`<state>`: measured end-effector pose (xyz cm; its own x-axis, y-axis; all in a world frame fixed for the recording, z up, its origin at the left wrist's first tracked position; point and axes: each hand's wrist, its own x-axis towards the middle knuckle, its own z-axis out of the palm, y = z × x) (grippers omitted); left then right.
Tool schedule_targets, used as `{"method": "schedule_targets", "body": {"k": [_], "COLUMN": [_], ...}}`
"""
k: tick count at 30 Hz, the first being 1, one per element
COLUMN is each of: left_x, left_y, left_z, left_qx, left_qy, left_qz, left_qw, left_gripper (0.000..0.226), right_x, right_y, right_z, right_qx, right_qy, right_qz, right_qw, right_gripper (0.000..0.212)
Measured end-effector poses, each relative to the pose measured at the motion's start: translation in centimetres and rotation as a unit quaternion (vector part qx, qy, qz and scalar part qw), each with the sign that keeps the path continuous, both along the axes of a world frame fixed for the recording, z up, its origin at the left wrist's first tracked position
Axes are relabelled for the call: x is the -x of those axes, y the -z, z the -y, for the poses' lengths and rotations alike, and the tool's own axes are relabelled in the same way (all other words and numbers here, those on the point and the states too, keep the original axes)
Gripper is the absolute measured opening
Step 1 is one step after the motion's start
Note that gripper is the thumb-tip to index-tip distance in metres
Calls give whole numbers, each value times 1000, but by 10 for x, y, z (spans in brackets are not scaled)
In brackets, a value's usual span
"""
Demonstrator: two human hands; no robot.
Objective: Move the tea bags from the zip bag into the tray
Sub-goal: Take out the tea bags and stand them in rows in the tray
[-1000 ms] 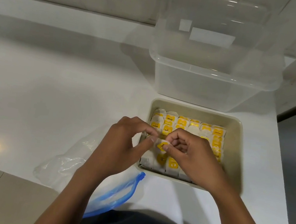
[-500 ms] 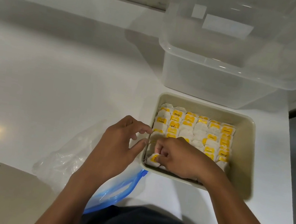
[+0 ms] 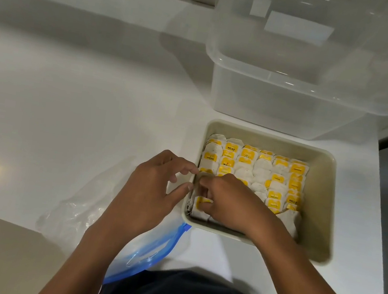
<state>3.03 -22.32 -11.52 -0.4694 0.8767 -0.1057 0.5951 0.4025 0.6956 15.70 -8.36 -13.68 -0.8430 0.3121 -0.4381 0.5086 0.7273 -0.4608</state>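
Reaching into the beige tray [image 3: 323,216], the right hand [image 3: 228,199] sits over its near left corner with fingers curled round a tea bag [image 3: 200,207], pinching it at its yellow tag against the tray's left wall. The left hand [image 3: 153,191] hovers just outside that wall, fingers loosely bent and holding nothing, its fingertips close to the rim and almost meeting the right hand's. The tray is packed with rows of tea bags [image 3: 262,169], white pouches with yellow tags, some reading RELAX; a bare strip runs down its right side. The zip bag [image 3: 83,208] lies crumpled on the white surface [image 3: 68,108] left of the tray, partly under the left forearm, its blue zip edge [image 3: 160,247] curving toward the person's dark clothing at the near edge. No tea bags can be made out inside it. Behind the tray, touching or just beside its far wall, stands a clear plastic tub [image 3: 297,91] with a lid on it.
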Motion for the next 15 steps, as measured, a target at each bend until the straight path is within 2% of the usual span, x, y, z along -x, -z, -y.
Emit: {"method": "schedule_targets", "body": {"k": [6, 10, 15], "left_x": [0, 0, 0], "left_y": [0, 0, 1], "left_z": [0, 0, 0], "left_qx": [8, 8, 17], "left_qy": [3, -3, 1], "left_qz": [-3, 9, 0], "left_qw": [1000, 1000, 1000], "left_gripper": [23, 23, 23], "right_x": [-6, -2, 2], "right_y": [1, 5, 9], "right_z": [4, 7, 9], "right_qx": [-41, -65, -30], "right_qy": [-14, -7, 24], "right_qz": [15, 12, 5], "right_qw": [999, 998, 999], "right_gripper": [34, 26, 25]}}
